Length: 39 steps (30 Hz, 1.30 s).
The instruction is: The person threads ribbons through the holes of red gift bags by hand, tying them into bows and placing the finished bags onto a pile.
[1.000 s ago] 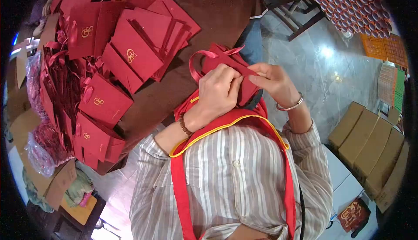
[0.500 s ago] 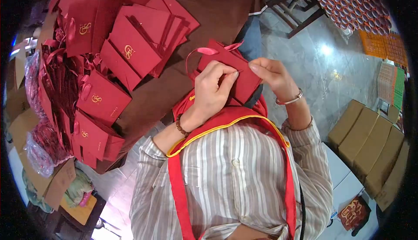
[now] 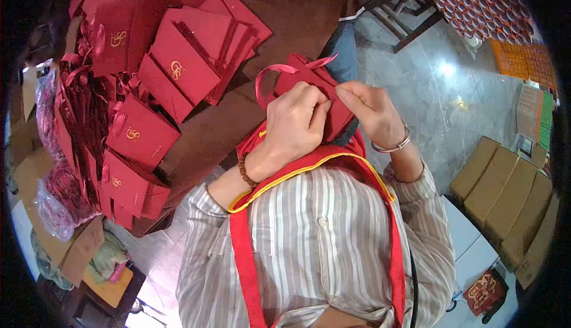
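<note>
A dark red paper gift bag [image 3: 337,114] is held in front of my apron, with a pink-red ribbon [image 3: 267,78] looping out on its left. My left hand [image 3: 297,117], with a beaded bracelet at the wrist, is closed over the bag, thumb and fingers pinched together. My right hand [image 3: 370,108], wearing a metal bangle, has thumb and fingertips pinched at the bag's right edge, close to my left fingertips. Whatever thin piece lies in the right pinch is too small to make out. My fingers cover part of the bag.
A stack of flat red gift bags [image 3: 178,69] with gold lettering lies on the brown-covered table [image 3: 285,7]. More bags and ribbons pile up at its left side. Cardboard boxes [image 3: 499,191] stand on the floor to the right. A wooden stool [image 3: 398,7] is at the upper right.
My right hand has shifted slightly left and turned, coming closer to my left fingertips. The bag has tilted a little between my hands, and the ribbon loop has moved slightly.
</note>
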Available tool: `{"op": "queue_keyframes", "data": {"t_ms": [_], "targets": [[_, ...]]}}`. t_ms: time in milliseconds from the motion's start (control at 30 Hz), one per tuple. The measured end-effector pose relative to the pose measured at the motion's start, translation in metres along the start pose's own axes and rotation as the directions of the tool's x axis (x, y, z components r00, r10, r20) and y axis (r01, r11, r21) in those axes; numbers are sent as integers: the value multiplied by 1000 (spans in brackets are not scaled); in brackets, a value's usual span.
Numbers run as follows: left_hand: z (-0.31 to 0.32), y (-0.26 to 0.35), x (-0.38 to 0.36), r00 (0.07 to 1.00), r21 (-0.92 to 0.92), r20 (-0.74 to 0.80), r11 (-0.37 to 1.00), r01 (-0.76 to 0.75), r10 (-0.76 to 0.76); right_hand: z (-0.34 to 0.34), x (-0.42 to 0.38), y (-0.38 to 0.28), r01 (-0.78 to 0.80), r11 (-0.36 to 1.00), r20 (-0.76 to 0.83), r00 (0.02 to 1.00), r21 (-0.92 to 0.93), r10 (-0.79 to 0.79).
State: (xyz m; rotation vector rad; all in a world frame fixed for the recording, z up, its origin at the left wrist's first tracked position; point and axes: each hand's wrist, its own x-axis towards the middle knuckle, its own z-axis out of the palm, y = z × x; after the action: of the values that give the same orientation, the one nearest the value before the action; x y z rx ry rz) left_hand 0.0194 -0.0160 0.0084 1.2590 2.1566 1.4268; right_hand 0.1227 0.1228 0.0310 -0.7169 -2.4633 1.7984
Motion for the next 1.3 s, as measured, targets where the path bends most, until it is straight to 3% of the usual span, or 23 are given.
{"op": "queue_keyframes", "data": {"t_ms": [67,133,233,267,400,433,467,600,633,700,767,800,833,867,900,933,967,1033,1100,1167,1233,1267,1300], "targets": [[-2,1,1,999,66,27,997,-27,25,1,-1,0,28,998,-1,1000,-52,-28],[0,3,2,996,137,8,987,-89,88,2,-2,4,349,811,35,925,-470,-378],[5,7,1,972,322,4,920,-224,235,8,-7,-6,326,845,-34,927,-424,-374],[3,9,0,960,376,35,886,-271,278,11,-7,6,431,668,-21,832,-607,-555],[11,-2,-2,925,368,-29,865,-341,378,16,-4,6,285,823,-100,920,-492,-379],[8,-6,-2,931,337,52,872,-356,360,18,-4,1,169,950,-170,961,-261,-217],[5,-7,-1,946,283,70,903,-324,318,17,-1,4,218,925,-147,951,-312,-274],[-6,-6,4,980,221,84,955,-195,181,14,2,7,143,933,-104,977,-331,-187],[-9,-7,5,979,234,74,951,-200,188,16,3,16,178,953,-106,972,-246,-209],[-7,-14,3,984,160,174,985,-59,30,16,8,14,211,962,-114,966,-172,-232],[-4,-15,-2,987,175,143,980,-99,74,7,5,4,19,997,17,1000,-72,-18],[-7,-15,-2,983,182,116,970,-159,140,7,8,28,146,988,30,989,-58,-144],[-3,-16,1,974,127,-9,966,-225,228,8,8,32,-5,982,59,998,188,-7],[-13,-9,1,984,168,55,970,-174,167,2,8,20,-38,989,108,994,146,22],[-15,-6,2,991,140,-11,981,-133,136,-3,8,41,274,961,128,953,26,-275],[-18,-11,-2,991,120,-33,985,-126,130,-4,4,16,-131,987,192,975,94,111],[-17,-11,-3,997,90,-77,995,34,-27,-2,0,12,-185,966,195,969,181,149],[-20,-16,-1,991,15,-125,999,42,-40,-6,-1,12,-238,933,187,963,269,192],[-28,-13,-2,981,-79,-52,980,180,-185,-9,2,12,-187,952,198,970,243,140],[-33,-12,2,995,-69,-55,994,82,-86,-18,8,14,-155,978,208,970,140,124],[-33,-13,8,998,-57,-61,998,-9,6,-27,16,20,-169,962,333,938,216,90],[-32,-15,12,993,31,-87,996,-81,84,-25,20,28,-164,919,361,932,358,25],[-31,-16,15,981,121,-107,981,-150,163,-27,24,30,-169,918,362,932,359,30]]}}
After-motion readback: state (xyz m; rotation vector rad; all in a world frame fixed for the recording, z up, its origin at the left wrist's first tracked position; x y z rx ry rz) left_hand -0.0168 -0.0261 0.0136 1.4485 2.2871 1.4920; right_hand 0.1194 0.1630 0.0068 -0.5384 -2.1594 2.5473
